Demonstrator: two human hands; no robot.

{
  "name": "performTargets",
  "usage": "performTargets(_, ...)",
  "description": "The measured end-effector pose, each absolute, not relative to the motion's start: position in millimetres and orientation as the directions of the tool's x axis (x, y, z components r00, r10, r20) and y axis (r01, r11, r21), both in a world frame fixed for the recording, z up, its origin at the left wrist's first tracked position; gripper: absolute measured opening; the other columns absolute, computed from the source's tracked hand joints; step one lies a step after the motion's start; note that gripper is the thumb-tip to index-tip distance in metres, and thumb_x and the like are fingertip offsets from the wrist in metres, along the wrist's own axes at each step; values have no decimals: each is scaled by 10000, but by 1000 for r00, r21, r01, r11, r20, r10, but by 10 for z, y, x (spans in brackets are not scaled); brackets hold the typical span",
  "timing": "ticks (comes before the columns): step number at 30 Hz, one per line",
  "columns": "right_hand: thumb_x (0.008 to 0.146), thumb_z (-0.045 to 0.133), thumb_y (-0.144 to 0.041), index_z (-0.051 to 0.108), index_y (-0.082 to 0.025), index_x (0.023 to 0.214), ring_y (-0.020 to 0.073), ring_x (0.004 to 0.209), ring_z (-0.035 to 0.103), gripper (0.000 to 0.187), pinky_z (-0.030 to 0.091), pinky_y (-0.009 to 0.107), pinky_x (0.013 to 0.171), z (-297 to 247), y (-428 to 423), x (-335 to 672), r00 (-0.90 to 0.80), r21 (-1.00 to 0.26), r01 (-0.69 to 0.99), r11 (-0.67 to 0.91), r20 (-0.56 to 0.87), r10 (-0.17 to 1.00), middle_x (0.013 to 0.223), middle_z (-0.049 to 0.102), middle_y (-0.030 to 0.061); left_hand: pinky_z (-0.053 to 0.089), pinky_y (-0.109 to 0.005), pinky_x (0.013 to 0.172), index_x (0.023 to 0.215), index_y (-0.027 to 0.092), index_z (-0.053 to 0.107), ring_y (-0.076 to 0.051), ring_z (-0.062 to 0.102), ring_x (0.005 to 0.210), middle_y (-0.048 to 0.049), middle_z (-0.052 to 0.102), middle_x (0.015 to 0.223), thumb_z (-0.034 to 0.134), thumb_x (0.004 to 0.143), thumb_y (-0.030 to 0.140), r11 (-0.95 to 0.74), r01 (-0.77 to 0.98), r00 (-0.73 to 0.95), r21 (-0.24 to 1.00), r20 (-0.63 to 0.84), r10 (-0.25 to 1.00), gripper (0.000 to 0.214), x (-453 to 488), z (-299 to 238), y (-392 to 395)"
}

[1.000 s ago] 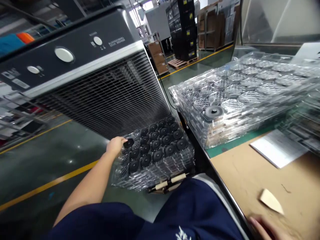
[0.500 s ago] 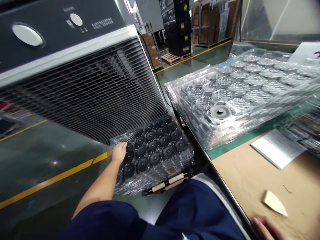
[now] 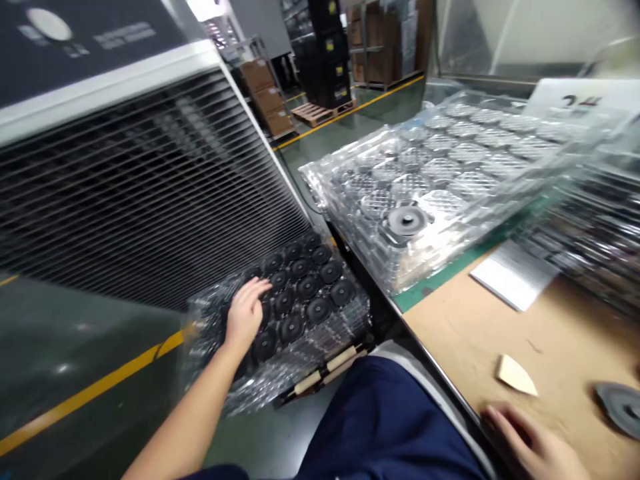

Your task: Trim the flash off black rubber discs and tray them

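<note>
My left hand (image 3: 245,312) is over the left part of a clear plastic tray (image 3: 345,320) filled with rows of black round discs (image 3: 319,310) with raised centres, like speaker cones. Its fingers stretch out above the discs with the thumb apart. I cannot tell whether the fingertips touch one. At the bench's near edge rests my right hand (image 3: 535,443), fingers loosely bent, a gap showing by the thumb and nothing seen in it. Beside it on the brown board lie a pale wedge-shaped piece (image 3: 517,375) and a dark grey disc (image 3: 623,408), partly cut off at the frame edge.
Clear trays (image 3: 350,243) are stacked on the bench, with one grey disc (image 3: 407,220) in the top one. A silver plate (image 3: 514,275) lies nearer. The grilled machine (image 3: 150,187) leans in at left. Behind stand black crates (image 3: 325,60) on a pallet.
My left hand has moved from the tray's left edge rightward over the discs. The view has shifted right, bringing more of my right hand and the bench disc into sight.
</note>
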State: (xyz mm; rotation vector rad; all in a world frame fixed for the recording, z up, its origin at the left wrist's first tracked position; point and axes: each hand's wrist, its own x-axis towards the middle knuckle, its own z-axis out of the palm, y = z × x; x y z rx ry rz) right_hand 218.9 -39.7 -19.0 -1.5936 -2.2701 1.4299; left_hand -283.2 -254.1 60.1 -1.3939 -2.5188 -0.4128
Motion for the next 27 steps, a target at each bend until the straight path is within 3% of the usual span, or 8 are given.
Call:
performTargets(2, 785, 503, -551, 706, -211, 810, 202, 676, 686, 397, 535, 244, 572, -87, -414, 2150, -344, -696, 709, 114, -200, 918, 767, 721, 37, 405, -425, 1030, 1077, 212, 641, -217, 525, 1203, -62, 652, 1176, 396, 897, 116, 186, 969, -225, 162, 271, 936, 319, -2490, 649, -2244)
performTargets(5, 876, 449, -480, 668, -149, 905, 197, 664, 628, 398, 508, 291, 575, 23, -389, 1998, -182, -644, 725, 243, 161, 970, 792, 658, 86, 468, -360, 952, 1188, 232, 587, -189, 578, 1138, -69, 656, 1194, 407, 863, 49, -242, 943, 176, 230, 272, 946, 414, -1955, 619, -1807)
performTargets(8, 802, 579, -508, 597, -171, 1142, 285, 977, 569, 479, 491, 441, 807, -12, -314, 1792, -178, -593, 755, 280, 226, 958, 1108, 586, 142, 515, -299, 849, 1282, 222, 510, -177, 611, 1084, -99, 647, 1211, 433, 870, 64, -560, 778, 485, 284, 293, 824, 448, -1484, 524, -1373)
performTargets(12, 845, 564, -307, 597, -232, 1140, 274, 1006, 530, 306, 467, 463, 860, -119, -271, 1639, -213, -565, 768, 300, 216, 953, 1100, 585, 113, 543, -233, 679, 1265, 202, 510, -143, 687, 788, -50, 746, 923, 495, 881, 148, -820, 463, 763, 337, 320, 562, 389, -987, 436, -828)
performTargets(15, 858, 518, -201, 590, -238, 1124, 244, 1011, 526, 277, 480, 414, 868, -114, -309, 1706, -218, -580, 762, 288, 190, 957, 1079, 594, 88, 535, -223, 563, 1182, 183, 547, -134, 654, 579, 0, 714, 668, 497, 873, 139, -857, 368, 803, 359, 342, 488, 316, -671, 380, -523)
performTargets(18, 873, 477, -172, 539, -218, 1188, 248, 1059, 506, 324, 461, 429, 908, -68, -379, 1852, -176, -590, 772, 237, 160, 971, 1146, 572, 100, 570, -272, 678, 1198, 154, 543, -180, 694, 804, -115, 727, 933, 398, 865, 73, -850, 368, 803, 377, 332, 495, 372, -404, 276, -299)
performTargets(21, 860, 494, -154, 519, -203, 1221, 250, 1083, 500, 365, 450, 437, 932, 30, -444, 2001, -158, -582, 789, 197, 117, 980, 1170, 570, 106, 522, -381, 908, 1255, 201, 525, -235, 552, 1186, -166, 556, 1309, 336, 825, 6, -781, 455, 738, 428, 308, 600, 508, -219, 137, -59)
performTargets(27, 841, 594, -246, 516, -251, 1252, 187, 1098, 517, 418, 435, 325, 956, 826, -426, 2569, -361, -499, 804, 324, 24, 932, 1181, 594, 37, 531, -388, 922, 1110, 277, 605, -216, 646, 1037, -61, 682, 1120, 443, 880, 220, -507, 484, 499, 713, 251, 829, 287, 29, -78, 580)
